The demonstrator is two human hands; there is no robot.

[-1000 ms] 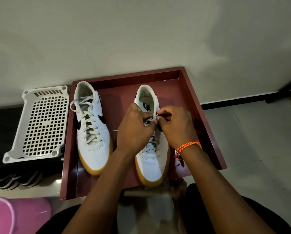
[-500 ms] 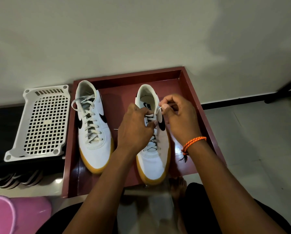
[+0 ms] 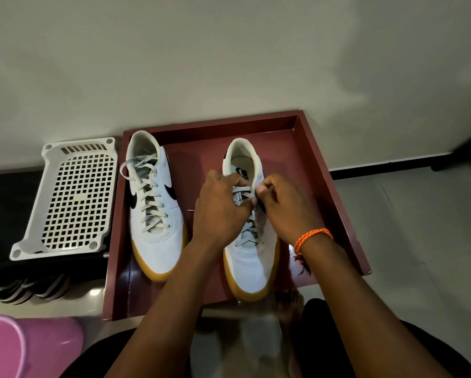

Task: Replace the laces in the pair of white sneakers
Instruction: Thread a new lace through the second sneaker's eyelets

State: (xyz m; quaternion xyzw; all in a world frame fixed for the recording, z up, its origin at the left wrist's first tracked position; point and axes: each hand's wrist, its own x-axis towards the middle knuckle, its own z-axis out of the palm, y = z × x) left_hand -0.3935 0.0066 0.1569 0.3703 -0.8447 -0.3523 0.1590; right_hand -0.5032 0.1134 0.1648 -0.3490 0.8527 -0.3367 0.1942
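I see soft, fairly dim indoor light, brightest on the wall [image 3: 228, 50] up top, with a broad faint shadow at its right. The floor [image 3: 420, 227] shows small glare spots near the lower left. Straight lines bow at the edges, and the bottom centre is smeared and blurry.

white perforated basket [image 3: 73, 197] L of red tray [image 3: 319, 159] | pink bucket [image 3: 24, 347] near-L corner | orange wristband [image 3: 312, 236]
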